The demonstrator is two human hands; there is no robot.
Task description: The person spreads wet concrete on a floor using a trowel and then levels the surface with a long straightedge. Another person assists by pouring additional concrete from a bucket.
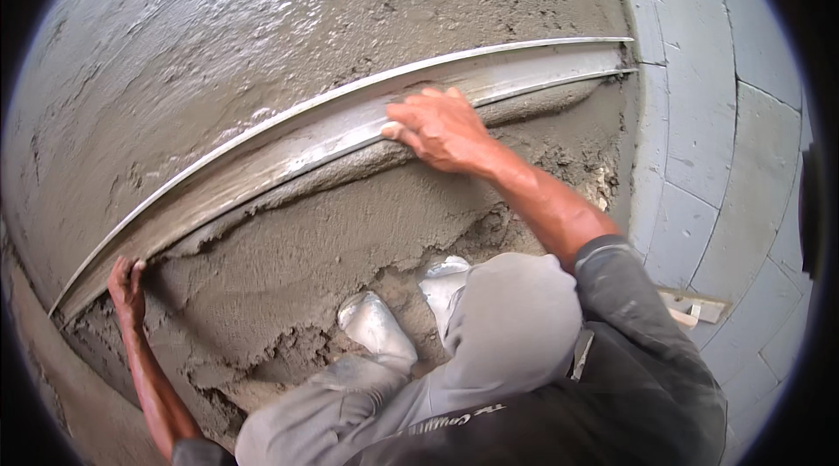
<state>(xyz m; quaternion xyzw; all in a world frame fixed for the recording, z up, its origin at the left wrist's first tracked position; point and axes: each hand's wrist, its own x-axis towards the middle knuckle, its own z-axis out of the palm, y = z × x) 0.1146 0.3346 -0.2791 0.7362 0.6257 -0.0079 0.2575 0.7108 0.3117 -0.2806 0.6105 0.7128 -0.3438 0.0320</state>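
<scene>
A long metal screed bar (288, 147) lies across wet grey mortar (376, 20), curving through the view from lower left to upper right. Near its left end my left hand (128, 284) is closed on the bar's near edge. My right hand (441, 130) grips the bar right of its middle, thumb on the near edge and fingers over the channel. A ridge of mortar (350, 167) is heaped along the bar's near side. Beyond the bar the mortar looks wet and shiny; on the near side it is rougher.
Grey paving slabs (690, 108) border the mortar on the right, touching the bar's right end. A wooden-handled float (699, 307) rests on them. A concrete edge (70, 387) runs along the left. My feet, in whitish boots (376, 324), stand at the mortar's ragged near edge.
</scene>
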